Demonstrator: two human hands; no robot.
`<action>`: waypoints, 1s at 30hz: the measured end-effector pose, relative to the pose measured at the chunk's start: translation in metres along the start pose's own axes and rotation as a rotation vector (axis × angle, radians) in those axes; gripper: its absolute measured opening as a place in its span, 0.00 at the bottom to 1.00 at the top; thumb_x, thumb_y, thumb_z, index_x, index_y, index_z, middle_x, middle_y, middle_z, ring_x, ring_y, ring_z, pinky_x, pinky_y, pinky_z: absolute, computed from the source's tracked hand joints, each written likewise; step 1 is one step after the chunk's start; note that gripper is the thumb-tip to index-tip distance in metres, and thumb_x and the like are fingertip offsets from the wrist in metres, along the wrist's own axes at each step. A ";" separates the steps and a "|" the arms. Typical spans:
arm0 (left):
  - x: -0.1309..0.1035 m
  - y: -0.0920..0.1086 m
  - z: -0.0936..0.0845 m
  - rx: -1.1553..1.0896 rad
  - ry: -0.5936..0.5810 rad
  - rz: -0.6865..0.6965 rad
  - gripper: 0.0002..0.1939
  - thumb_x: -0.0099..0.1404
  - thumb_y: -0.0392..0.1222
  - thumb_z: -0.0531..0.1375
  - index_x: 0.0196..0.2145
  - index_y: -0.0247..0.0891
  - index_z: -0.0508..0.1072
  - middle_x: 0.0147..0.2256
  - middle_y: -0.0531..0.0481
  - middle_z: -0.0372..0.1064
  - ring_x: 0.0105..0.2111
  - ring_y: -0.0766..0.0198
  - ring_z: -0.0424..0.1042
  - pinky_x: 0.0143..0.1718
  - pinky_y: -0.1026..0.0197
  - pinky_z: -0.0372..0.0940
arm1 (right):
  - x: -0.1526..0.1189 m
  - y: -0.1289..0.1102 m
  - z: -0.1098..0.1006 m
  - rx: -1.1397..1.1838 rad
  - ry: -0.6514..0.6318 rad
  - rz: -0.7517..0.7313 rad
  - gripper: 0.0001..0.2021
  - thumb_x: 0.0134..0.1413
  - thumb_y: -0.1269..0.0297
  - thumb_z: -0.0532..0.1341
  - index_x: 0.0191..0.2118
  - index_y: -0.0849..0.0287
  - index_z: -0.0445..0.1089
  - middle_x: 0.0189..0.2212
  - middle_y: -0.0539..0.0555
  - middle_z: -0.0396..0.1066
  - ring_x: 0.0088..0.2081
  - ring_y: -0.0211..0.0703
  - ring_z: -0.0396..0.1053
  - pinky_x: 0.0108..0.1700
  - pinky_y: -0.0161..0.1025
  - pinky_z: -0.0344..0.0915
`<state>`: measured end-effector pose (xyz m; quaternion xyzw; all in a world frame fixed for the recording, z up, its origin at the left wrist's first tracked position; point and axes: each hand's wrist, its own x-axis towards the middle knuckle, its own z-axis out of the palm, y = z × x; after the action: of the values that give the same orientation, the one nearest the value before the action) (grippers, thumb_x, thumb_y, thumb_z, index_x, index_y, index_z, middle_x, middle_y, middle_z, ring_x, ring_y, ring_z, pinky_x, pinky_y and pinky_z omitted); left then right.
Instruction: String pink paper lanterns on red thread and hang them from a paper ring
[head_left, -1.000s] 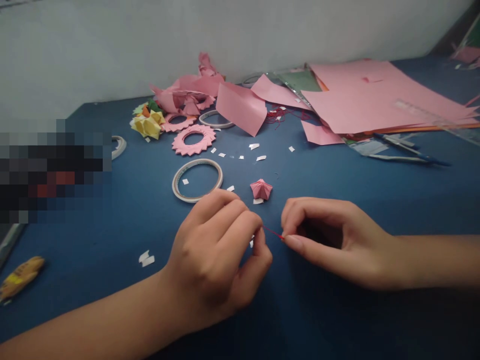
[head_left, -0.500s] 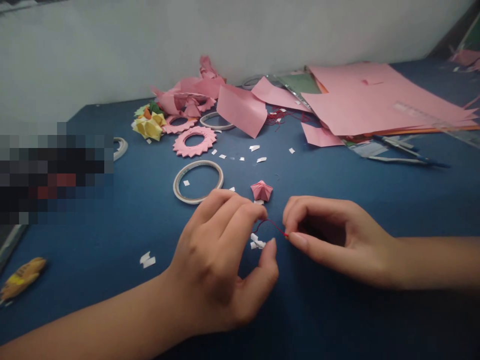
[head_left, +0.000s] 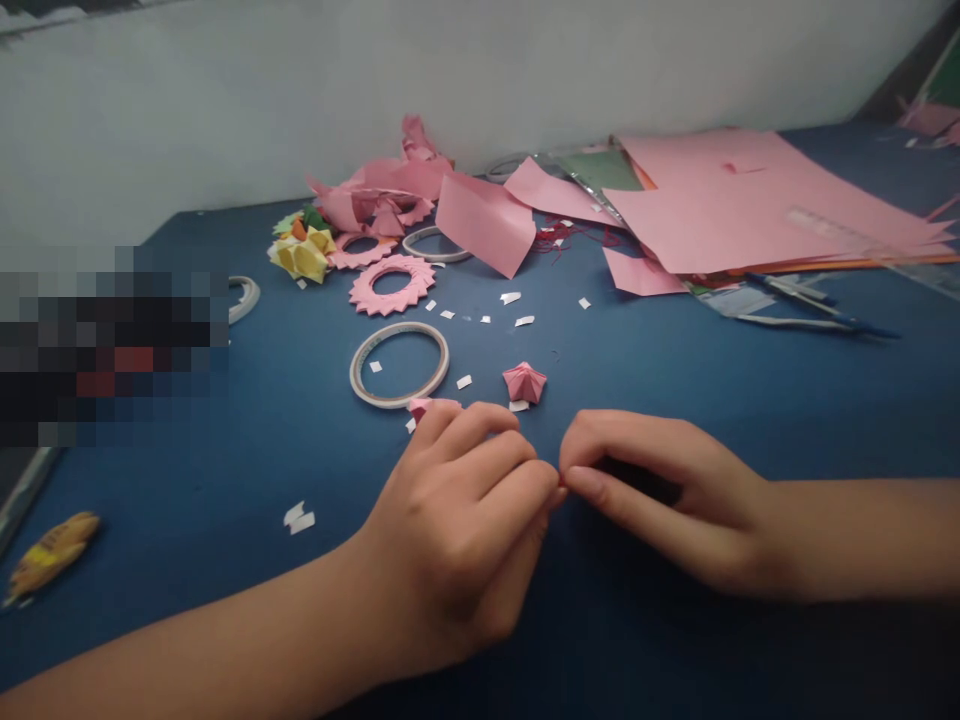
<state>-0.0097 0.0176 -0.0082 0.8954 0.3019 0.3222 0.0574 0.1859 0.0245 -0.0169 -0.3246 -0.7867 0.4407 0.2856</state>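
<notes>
My right hand [head_left: 675, 510] pinches a red thread [head_left: 563, 482] between thumb and forefinger, and only a speck of it shows. My left hand [head_left: 457, 530] is closed too, its thumb and forefinger pressed together at the same thread, touching the right fingertips. Most of the thread is hidden by the fingers. Just beyond the hands sits a folded pink paper star [head_left: 525, 382] on a white scrap. Another pink folded piece [head_left: 420, 406] peeks out behind the left knuckles. A thin roll of tape [head_left: 358, 384] lies flat to its left.
Pink folded paper rings [head_left: 367, 300], a yellow paper flower [head_left: 301, 255] and crumpled pink paper [head_left: 360, 200] lie at the back. Pink sheets [head_left: 720, 220] and a pair of compasses [head_left: 810, 305] are at right. White scraps [head_left: 300, 518] dot the blue table [head_left: 225, 440]. A yellow-brown object [head_left: 54, 555] lies left.
My left thumb and forefinger have closed from apart into a pinch and moved right, against the right fingertips. The thread stretch between the hands is now hidden. The right hand stays nearly in place.
</notes>
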 end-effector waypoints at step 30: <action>0.009 0.013 -0.009 -0.681 -0.056 -0.783 0.07 0.61 0.36 0.61 0.29 0.38 0.80 0.20 0.56 0.73 0.21 0.73 0.69 0.23 0.74 0.63 | -0.005 0.012 0.006 -0.628 0.096 -0.544 0.10 0.56 0.75 0.53 0.26 0.64 0.67 0.20 0.53 0.64 0.24 0.40 0.57 0.25 0.40 0.52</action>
<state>-0.0037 0.0116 0.0075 0.6544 0.4906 0.3325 0.4696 0.1878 0.0221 -0.0307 -0.1965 -0.9257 0.0723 0.3151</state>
